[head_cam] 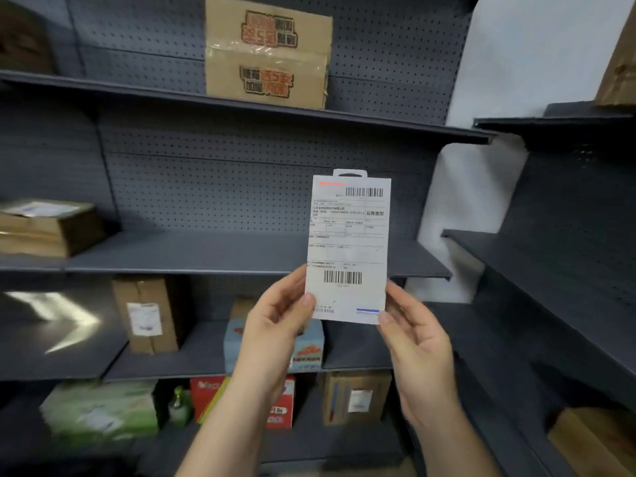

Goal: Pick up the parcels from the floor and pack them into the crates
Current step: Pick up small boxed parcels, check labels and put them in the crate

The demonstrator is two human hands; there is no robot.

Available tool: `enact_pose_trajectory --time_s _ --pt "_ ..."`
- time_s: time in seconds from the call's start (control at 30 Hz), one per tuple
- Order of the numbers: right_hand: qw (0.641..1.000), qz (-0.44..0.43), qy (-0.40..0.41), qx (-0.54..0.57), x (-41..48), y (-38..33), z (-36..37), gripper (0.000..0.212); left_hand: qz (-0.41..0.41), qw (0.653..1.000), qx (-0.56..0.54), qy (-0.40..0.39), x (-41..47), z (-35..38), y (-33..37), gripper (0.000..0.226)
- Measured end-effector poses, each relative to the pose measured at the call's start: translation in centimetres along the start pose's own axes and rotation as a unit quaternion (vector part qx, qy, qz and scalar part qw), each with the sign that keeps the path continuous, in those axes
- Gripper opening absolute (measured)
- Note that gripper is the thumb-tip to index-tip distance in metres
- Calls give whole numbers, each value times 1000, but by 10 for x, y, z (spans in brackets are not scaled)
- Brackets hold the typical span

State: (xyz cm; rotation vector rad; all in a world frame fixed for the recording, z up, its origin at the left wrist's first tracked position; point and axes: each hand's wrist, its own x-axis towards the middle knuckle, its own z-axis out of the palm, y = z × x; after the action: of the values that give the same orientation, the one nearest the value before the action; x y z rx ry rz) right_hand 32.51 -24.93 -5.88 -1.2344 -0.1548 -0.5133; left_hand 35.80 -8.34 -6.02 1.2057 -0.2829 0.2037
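**A:** What are the hands doing?

**B:** Both grasp the one parcel (344, 304). The left hand (275, 318) pinches its lower left corner with the thumb on the front. The right hand (413, 342) pinches the lower right corner the same way. The parcel is a flat white pack, upright between them, with its label (347, 235) facing the camera.

**A:** So what is the step in hand?

**B:** I judge it to be checking the label before packing. To do that well, hold the pack level and leave the thumbs off the lower barcode, which sits just above them.

**A:** Is the grip sound?

**B:** Only the bottom edge is held, so the tall top could tip. For carrying, I would slide one hand up a side, or lay the pack flat on a palm.

**A:** What lies around?

**B:** Just beyond the hands runs a dark shelf (206, 253). Behind the left hand a blue box (309, 349) stands on a lower shelf, and a brown carton (148, 315) stands further left. High above the hands sits a large printed carton (268, 53).

**A:** And the crate?

**B:** None is in view. It has to be found before the parcel goes anywhere.
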Motion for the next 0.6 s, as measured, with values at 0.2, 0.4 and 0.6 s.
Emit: enact_pose_trajectory --time_s 0.2,0.4,0.6 --pt "992 91 -78 25 -33 23 52 39 6 997 47 55 -40 -72 27 44" --pt "982 124 -146 -3 -66 42 130 40 18 989 40 139 -76 -152 60 43" --pt "971 141 -191 5 -112 70 236 39 2 978 73 197 -115 -262 103 43"
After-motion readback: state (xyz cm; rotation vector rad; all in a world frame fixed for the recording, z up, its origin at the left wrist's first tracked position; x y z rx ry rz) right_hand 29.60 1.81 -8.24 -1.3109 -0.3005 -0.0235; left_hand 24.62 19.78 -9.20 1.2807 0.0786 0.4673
